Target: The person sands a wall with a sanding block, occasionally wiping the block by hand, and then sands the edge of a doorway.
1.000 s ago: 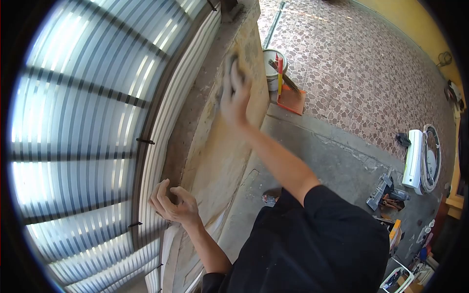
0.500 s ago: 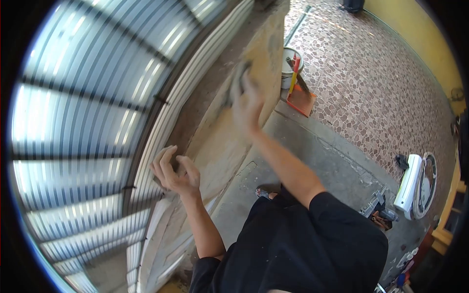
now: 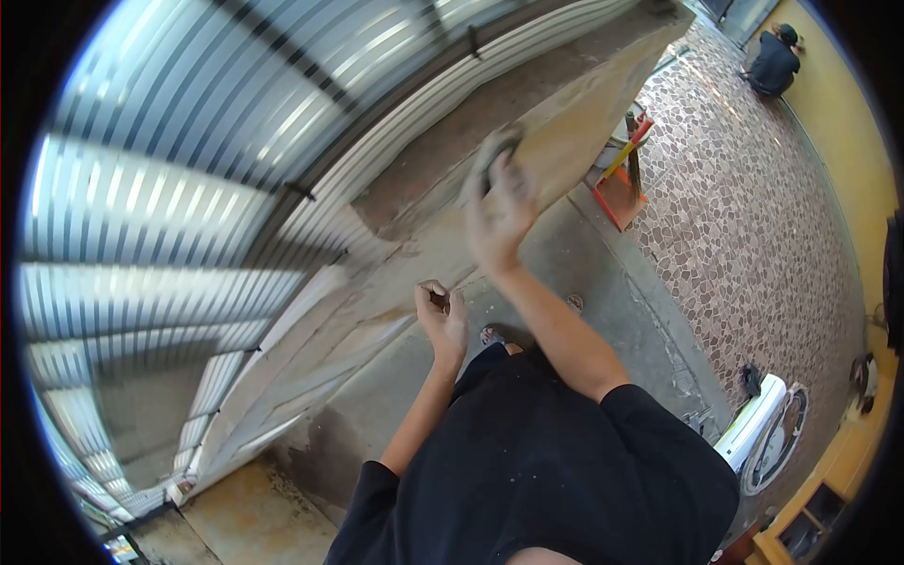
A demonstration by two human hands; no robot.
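My right hand is closed around a dark, blurred object against the side of a long plastered ledge. Motion smears its fingers, and the object's exact shape is unclear. Lower down and to the left, my left hand is raised near the ledge's lower edge, palm side up. Its fingers curl in toward the thumb around a dark hollow; whether anything is inside cannot be made out.
Corrugated sheeting lines the left. Beyond the ledge are an orange dustpan and a bucket. A white appliance and a coiled hose lie at the right. Another person crouches by the yellow wall.
The view has turned, bringing the crouching person into sight. My left hand has moved right and its fingers have curled in more. My right hand still holds the dark object at the ledge.
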